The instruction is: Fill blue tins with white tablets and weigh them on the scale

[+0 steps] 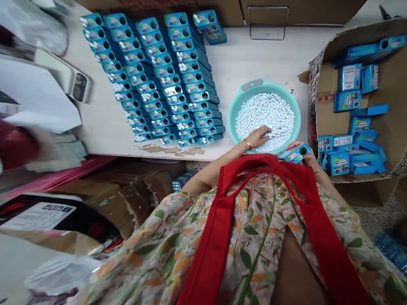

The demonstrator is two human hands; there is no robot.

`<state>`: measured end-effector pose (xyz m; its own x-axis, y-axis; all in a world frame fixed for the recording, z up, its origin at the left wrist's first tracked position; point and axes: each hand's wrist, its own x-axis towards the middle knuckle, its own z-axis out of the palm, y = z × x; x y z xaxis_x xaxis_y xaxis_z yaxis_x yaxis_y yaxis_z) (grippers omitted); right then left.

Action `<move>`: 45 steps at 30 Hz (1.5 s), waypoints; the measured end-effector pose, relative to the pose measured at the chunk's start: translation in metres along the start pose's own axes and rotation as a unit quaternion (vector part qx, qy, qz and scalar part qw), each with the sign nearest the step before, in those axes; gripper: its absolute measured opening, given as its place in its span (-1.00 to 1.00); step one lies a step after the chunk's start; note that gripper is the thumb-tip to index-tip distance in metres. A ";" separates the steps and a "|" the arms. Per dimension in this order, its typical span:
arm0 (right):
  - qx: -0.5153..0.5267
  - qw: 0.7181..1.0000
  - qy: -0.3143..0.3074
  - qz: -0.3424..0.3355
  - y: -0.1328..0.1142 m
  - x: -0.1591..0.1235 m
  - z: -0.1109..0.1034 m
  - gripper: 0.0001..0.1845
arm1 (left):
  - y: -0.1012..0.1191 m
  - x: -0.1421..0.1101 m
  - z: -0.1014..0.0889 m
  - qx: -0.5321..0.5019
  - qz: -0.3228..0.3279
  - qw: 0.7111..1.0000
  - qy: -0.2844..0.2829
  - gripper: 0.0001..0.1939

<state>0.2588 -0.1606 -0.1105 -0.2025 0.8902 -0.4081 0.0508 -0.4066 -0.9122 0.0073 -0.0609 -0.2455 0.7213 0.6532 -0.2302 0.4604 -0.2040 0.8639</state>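
My left hand (257,137), with a gold bangle at the wrist, reaches into a turquoise bowl (233,111) full of small white candies (265,114). Its fingers curl together among the candies near the bowl's front side. By the bowl's lower right rim, my right hand (309,158) grips a small blue candy box (294,153). That box lies tilted, with the round dark hole of its end facing right. Part of the right hand is hidden behind the box.
Rows of blue boxes (173,91) with round holes stand left of the bowl, several with white candies on top. One box (210,27) stands apart at the back. A cardboard carton (327,80) holding loose blue boxes is at right. A phone (79,87) lies at left.
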 end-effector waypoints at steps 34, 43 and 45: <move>-0.333 0.905 0.181 -0.191 0.041 0.079 0.019 -0.62 | 0.184 -0.040 -0.141 0.375 -0.010 0.926 -0.042 -0.68; -0.320 0.905 0.201 -0.196 0.040 0.087 -0.015 -0.49 | 0.037 -0.030 -0.115 0.348 -0.186 0.918 0.041 -0.66; -0.310 0.908 0.213 -0.185 0.039 0.088 -0.017 -0.43 | 0.021 -0.018 -0.090 0.335 -0.210 0.918 0.043 -0.63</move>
<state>0.2599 -0.0948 -0.1828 0.0719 0.9947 0.0730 0.6241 0.0122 -0.7812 -0.0425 -0.0113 -0.1830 0.3783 0.8257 -0.4185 0.9235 -0.3059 0.2313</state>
